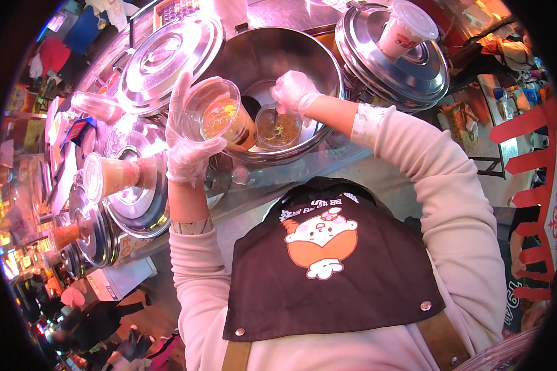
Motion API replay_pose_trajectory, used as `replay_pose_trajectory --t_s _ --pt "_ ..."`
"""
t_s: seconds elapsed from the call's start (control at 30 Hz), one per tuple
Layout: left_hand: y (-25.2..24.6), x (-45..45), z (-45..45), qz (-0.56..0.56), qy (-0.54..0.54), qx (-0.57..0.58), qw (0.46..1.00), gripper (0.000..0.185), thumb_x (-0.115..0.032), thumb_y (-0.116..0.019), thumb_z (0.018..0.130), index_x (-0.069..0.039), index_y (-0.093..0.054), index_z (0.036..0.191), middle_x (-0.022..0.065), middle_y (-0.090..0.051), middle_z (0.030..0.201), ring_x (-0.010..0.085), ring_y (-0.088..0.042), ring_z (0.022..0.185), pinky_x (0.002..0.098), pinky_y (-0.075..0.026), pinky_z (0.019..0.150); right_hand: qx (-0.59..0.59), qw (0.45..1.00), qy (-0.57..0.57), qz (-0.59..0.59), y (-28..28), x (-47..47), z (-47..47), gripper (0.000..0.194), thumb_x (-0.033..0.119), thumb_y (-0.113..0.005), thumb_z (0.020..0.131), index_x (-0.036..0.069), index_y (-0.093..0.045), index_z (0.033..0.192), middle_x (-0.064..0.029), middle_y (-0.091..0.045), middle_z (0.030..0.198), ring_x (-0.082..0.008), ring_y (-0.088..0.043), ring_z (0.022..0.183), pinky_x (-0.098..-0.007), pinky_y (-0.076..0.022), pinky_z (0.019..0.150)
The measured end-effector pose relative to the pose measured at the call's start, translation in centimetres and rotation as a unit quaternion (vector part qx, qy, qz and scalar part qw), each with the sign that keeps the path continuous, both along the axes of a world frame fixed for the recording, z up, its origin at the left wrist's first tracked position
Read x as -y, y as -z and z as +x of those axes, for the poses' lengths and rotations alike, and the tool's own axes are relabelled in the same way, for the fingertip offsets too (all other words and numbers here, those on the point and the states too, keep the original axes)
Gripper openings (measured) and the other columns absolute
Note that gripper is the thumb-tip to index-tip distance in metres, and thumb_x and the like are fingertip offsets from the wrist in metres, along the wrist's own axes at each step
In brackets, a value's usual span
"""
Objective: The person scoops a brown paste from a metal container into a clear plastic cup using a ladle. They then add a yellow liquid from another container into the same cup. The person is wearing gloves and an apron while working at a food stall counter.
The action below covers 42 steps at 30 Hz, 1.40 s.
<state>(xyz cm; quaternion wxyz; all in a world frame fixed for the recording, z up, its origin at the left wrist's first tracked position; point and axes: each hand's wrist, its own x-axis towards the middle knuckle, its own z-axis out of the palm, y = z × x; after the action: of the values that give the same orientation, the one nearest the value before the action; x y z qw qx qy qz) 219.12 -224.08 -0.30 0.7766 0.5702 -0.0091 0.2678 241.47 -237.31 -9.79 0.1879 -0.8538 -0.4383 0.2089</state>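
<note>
My left hand (188,143), in a clear plastic glove, grips a transparent plastic cup (232,121) tilted over the near rim of a large steel pot (278,51). Yellowish liquid with pale bits shows inside the cup. Gloved too, my right hand (294,90) is closed at the rim of a clear round container (278,127) inside the pot. That container holds brownish liquid with yellow bits, and it sits right beside the cup. My fingers hide how the container is held. The lower inside of the pot is partly covered by both vessels.
A steel lid (171,60) leans left of the pot. On the right, a lidded cup (401,35) stands on another steel lid (352,60). Further lidded pots (144,208) line the left, topped by a filled cup (109,176). A red picket-style panel (534,157) stands right.
</note>
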Motion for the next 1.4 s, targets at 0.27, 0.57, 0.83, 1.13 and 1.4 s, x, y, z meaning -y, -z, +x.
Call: replay_pose_trajectory --t_s 0.27,0.57,0.83,1.13,1.4 --pt "-0.1 -0.3 -0.2 0.014 -0.001 0.006 1.0 0.125 -0.009 -0.096 0.061 -0.007 -0.032 0.169 0.0239 -0.057 0.15 0.0363 -0.057 0.141 0.0513 -0.043 0.122 -0.327 0.916 0.132 0.189 -2.1 4.7 2.3 0.025 0.018 -0.073 0.099 -0.007 -0.072 0.097 -0.0193 -0.077 0.083 -0.0232 -0.077 0.068 -0.032 -0.0646 0.065" --pt "-0.2 -0.6 0.0 0.041 0.009 0.004 0.999 0.127 -0.014 -0.099 0.063 -0.011 -0.031 0.17 0.0232 -0.058 0.15 0.0369 -0.057 0.14 0.0522 -0.044 0.121 -0.195 0.952 -0.071 0.224 -3.4 8.1 5.6 0.018 0.007 -0.071 0.098 -0.011 -0.074 0.102 -0.0202 -0.078 0.092 -0.0241 -0.08 0.08 -0.0329 -0.067 0.074" --pt "0.2 -0.7 0.0 0.036 0.022 0.015 0.999 0.125 -0.008 -0.098 0.067 -0.015 -0.03 0.171 0.0224 -0.058 0.15 0.0358 -0.057 0.14 0.0506 -0.046 0.119 -0.475 0.833 0.193 0.208 -6.7 11.0 5.9 0.021 0.005 -0.068 0.101 -0.013 -0.071 0.11 -0.0216 -0.078 0.1 -0.0295 -0.08 0.087 -0.0333 -0.0678 0.081" --pt "2.2 -1.8 0.3 0.032 0.017 0.0 0.999 0.128 -0.005 -0.099 0.064 -0.011 -0.029 0.171 0.0208 -0.057 0.151 0.034 -0.057 0.141 0.0477 -0.044 0.121 -0.456 0.842 0.149 0.248 -15.2 15.6 6.1 0.026 0.012 -0.067 0.104 -0.012 -0.072 0.112 -0.0213 -0.078 0.102 -0.0242 -0.08 0.089 -0.0306 -0.0656 0.087" --pt "2.3 -1.9 1.0 0.023 0.057 -0.027 0.998 0.135 -0.004 -0.101 0.06 -0.011 -0.027 0.171 0.0189 -0.057 0.15 0.031 -0.056 0.141 0.0473 -0.044 0.121 -0.417 0.879 0.064 0.223 -26.6 16.3 5.1 0.039 0.022 -0.056 0.112 -0.01 -0.069 0.13 -0.0097 -0.075 0.095 -0.0092 -0.071 0.084 -0.0197 -0.053 0.077"
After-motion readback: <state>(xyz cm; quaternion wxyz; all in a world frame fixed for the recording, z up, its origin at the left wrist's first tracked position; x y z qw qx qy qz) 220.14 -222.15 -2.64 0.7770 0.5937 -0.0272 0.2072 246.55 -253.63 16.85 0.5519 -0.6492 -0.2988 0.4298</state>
